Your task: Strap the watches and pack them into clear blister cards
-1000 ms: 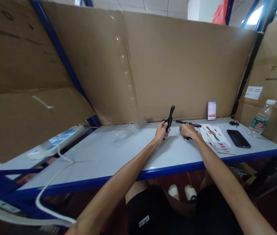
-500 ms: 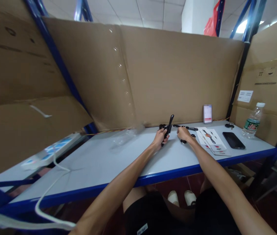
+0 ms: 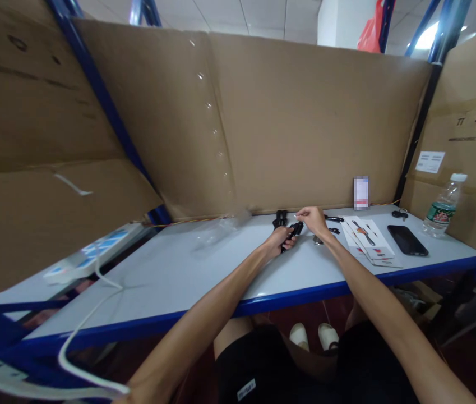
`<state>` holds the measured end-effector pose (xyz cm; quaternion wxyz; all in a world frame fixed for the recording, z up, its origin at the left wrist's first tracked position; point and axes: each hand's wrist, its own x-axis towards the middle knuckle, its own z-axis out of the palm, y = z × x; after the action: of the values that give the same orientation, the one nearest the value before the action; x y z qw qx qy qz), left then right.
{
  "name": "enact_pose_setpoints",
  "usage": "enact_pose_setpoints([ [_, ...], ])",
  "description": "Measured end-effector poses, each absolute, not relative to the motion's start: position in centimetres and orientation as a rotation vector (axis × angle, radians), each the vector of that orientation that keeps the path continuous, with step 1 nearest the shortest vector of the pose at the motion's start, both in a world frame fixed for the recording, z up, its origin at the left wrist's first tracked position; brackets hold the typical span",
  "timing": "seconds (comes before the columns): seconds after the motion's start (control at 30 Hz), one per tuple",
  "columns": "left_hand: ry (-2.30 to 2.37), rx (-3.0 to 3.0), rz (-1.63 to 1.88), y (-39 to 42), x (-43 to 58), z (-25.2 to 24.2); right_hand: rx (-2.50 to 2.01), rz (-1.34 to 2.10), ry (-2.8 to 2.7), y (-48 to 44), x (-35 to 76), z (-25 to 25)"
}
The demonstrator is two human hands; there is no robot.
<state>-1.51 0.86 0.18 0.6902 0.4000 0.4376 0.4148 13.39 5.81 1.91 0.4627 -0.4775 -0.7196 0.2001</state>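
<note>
My left hand is wrapped round a black two-handled tool that looks like a spokeshave, held just above the table. Close by and slightly higher, my right hand has thumb and fingers pinched together over the tool. A small pale, shiny bit shows at those fingertips, too small to name. Behind my left hand lie more black handled tools. Right of my right hand rest another black handle, a small black part and a small metal piece, partly hidden by my wrist.
Printed cards picturing the tool lie to the right, beside a black phone and a water bottle. A lit screen leans at the back. Clear plastic lies left. Cardboard walls the table.
My right hand has risen from the small parts on the table and come left to the tool. My left hand has tilted the tool down toward the right hand.
</note>
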Motion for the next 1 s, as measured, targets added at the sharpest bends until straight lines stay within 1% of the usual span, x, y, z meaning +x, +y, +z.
enact_pose_setpoints([
  [0.1,0.978,0.920,0.904,1.1,-1.6,0.0,-1.142,0.463,-1.827,5.3,12.4,1.4],
  [0.33,0.923,0.895,0.890,1.8,-1.7,-0.6,-1.189,0.265,-1.963,4.7,12.0,0.7],
  [0.53,0.919,0.873,0.876,2.2,-1.7,-0.6,-1.128,-0.145,-2.218,3.6,12.2,1.0],
  [0.67,0.918,0.860,0.868,2.1,-1.8,-0.6,-1.056,-0.308,-2.380,3.0,12.2,1.2],
  [0.8,0.893,0.851,0.892,2.1,-2.0,-0.6,-1.064,-0.285,-2.401,2.7,12.1,1.4],
  [1.0,0.892,0.814,0.924,2.6,-1.9,-0.8,-1.048,-0.102,-2.369,3.5,12.1,1.4],
])
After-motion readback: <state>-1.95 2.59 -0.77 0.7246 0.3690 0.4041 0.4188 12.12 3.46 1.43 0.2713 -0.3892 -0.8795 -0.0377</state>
